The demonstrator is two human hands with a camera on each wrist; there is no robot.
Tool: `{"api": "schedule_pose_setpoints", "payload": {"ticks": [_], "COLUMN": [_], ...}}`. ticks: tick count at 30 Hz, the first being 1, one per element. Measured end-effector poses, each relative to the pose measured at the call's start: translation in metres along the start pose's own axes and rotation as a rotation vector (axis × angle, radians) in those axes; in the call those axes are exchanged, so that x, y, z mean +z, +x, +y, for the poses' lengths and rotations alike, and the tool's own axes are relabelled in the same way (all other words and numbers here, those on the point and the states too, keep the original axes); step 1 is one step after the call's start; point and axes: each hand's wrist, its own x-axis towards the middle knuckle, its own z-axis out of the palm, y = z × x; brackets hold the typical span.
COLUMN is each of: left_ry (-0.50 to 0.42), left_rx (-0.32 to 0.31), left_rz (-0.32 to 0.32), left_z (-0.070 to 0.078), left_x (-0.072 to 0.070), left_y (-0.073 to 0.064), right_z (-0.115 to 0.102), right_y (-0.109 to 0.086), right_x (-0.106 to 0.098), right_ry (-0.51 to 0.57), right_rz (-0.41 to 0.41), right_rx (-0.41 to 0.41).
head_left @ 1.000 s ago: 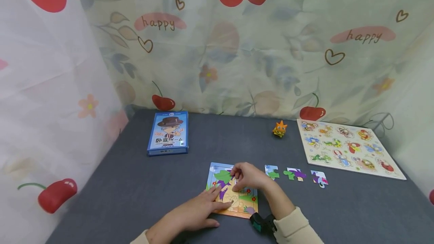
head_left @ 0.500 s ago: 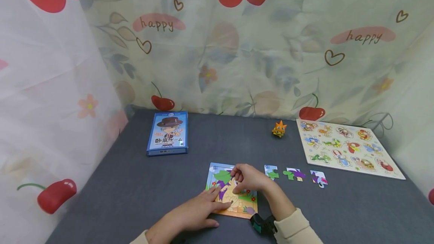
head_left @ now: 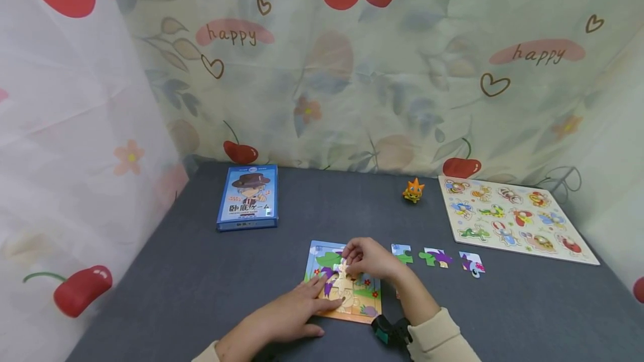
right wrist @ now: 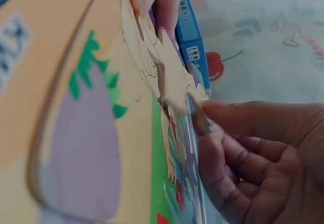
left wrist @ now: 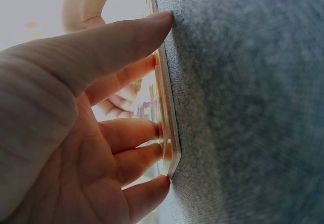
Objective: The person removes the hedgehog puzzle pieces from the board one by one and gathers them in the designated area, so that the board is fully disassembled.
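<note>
A jigsaw board (head_left: 311,261) with a cartoon picture lies on the dark table in front of me. My left hand (head_left: 297,306) rests across its lower left, fingers spread; in the left wrist view its fingertips (left wrist: 161,155) press at the board's edge. Over the upper right of the board, my right hand (head_left: 371,260) pinches a cream puzzle piece (right wrist: 174,74) between thumb and index finger. That piece stands tilted, its near edge raised from the picture in the right wrist view. Three loose puzzle pieces (head_left: 437,257) lie in a row to the right.
A blue game box (head_left: 249,197) stands at the back left. Farther right are a small orange toy figure (head_left: 413,190) and a flat insect puzzle board (head_left: 518,219). A patterned cloth (head_left: 322,88) hangs behind the table. A black wrist device (head_left: 387,329) sits beside the right sleeve.
The cream puzzle piece has tilted up from the board under my right hand, which has shifted slightly away from me. My left hand keeps its place on the board.
</note>
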Motion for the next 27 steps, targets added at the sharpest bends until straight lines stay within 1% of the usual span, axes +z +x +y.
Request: {"api": "schedule_pose_setpoints", "payload": {"ticks": [3, 7, 12, 20, 27], "left_ry": [-0.002, 0.016, 0.018, 0.020, 0.025], "left_rx": [-0.005, 0.007, 0.012, 0.002, -0.002], "left_rz": [-0.004, 0.011, 0.015, 0.017, 0.027], "left_z": [0.000, 0.000, 0.000, 0.001, 0.001], "left_x": [0.000, 0.000, 0.000, 0.001, 0.003], "left_y": [0.000, 0.000, -0.001, -0.001, 0.000], "right_z": [0.002, 0.003, 0.003, 0.002, 0.010], "right_y": [0.000, -0.001, -0.003, -0.014, -0.026], "right_x": [0.000, 0.000, -0.001, -0.017, -0.032], "right_ry": [0.060, 0.115, 0.144, 0.182, 0.202], "right_rz": [0.002, -0.010, -0.014, 0.016, 0.047], "right_rx": [0.001, 0.011, 0.016, 0.037, 0.104]}}
